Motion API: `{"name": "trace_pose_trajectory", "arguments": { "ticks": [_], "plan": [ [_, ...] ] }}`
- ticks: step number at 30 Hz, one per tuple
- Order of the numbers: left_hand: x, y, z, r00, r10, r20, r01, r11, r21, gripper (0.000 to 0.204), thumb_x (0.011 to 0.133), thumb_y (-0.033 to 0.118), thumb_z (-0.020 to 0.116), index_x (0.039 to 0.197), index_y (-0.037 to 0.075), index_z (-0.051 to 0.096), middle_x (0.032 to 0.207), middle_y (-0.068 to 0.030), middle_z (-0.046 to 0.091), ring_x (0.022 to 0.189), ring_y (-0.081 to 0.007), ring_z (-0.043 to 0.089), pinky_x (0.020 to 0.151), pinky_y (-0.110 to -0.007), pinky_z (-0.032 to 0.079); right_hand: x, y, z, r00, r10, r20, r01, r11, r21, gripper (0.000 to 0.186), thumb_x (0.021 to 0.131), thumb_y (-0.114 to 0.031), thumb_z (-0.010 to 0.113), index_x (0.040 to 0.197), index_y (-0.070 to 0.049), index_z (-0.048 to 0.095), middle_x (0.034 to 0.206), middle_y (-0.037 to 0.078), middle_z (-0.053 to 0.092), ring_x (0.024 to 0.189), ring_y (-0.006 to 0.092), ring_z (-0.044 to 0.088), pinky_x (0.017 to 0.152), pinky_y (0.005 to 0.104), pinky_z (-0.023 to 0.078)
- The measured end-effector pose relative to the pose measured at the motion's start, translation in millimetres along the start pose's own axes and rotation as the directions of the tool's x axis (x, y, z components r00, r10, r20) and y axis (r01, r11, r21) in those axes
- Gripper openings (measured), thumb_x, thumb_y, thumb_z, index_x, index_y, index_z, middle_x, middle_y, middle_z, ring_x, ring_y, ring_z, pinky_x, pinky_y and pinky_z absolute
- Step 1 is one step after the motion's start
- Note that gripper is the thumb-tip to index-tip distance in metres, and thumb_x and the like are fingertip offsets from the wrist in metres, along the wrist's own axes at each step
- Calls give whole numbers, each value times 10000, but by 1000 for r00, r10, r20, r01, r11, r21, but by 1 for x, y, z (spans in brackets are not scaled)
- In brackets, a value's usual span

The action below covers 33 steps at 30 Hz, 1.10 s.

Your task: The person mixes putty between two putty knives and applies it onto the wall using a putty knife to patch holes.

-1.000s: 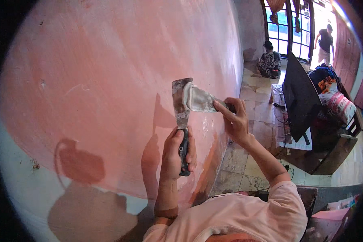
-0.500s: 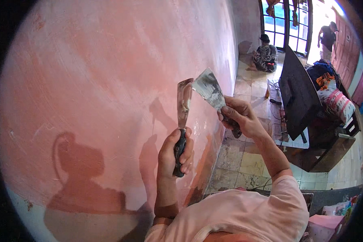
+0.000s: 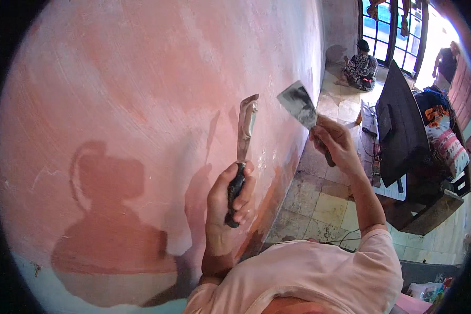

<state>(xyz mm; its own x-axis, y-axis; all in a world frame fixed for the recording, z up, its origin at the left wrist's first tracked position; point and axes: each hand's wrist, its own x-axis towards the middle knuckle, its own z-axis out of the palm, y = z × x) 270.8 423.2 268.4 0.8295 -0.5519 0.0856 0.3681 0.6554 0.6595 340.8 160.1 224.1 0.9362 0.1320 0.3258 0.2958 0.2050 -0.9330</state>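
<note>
fingers of left hand (image 3: 230, 196) and right hand (image 3: 336, 144) each grip a putty knife (image 3: 244, 131) before pink wall (image 3: 141, 104).

head view | from above the hands, facing down along pink wall (image 3: 141, 104) | close | single view

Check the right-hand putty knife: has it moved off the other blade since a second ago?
Yes. The right hand has drawn its putty knife rightward, away from the pink wall; a gap separates it from the left hand's knife.
</note>
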Motion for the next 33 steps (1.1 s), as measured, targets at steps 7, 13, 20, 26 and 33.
{"name": "trace_pose_trajectory", "arguments": {
  "ticks": [7,13,20,26,33],
  "plan": [
    [9,-10,-6,937,-97,335,291,746,-598,265,1021,277,245,1026,52,386,523,-55,407,353,-171,461,297,-287,402,25,1,49,612,-787,83,628,419,-656,464,799,56,615,1213,-153,630,975,107,542,812,202,554,687,286,488],
    [14,-11,-6,874,-45,484,397,640,-657,259,1024,259,211,1032,43,354,559,-88,427,388,-211,502,296,-291,407,37,22,65,524,-847,88,642,325,-694,532,715,91,650,1169,-186,660,958,95,517,785,197,522,640,293,460],
    [1,-1,-4,939,46,341,209,709,-673,268,1024,257,204,1015,39,360,552,-82,436,383,-197,503,284,-264,392,18,59,50,651,-720,239,662,384,-644,644,675,121,628,1231,-204,615,960,101,512,788,222,519,676,313,473],
    [-15,6,18,1000,10,2,-10,994,-108,297,988,338,350,1004,55,438,465,-38,374,322,-127,391,296,-236,343,5,59,-8,754,-634,169,614,591,-523,423,815,75,537,1228,-10,562,863,117,617,657,174,573,606,276,487],
    [-20,-8,34,907,299,-295,9,687,726,293,956,311,360,992,45,480,528,-31,440,380,-91,397,381,-219,356,35,-28,4,932,-348,96,360,914,-185,357,949,-68,501,1304,-30,514,717,13,562,597,40,462,540,190,406]
  ]
}}
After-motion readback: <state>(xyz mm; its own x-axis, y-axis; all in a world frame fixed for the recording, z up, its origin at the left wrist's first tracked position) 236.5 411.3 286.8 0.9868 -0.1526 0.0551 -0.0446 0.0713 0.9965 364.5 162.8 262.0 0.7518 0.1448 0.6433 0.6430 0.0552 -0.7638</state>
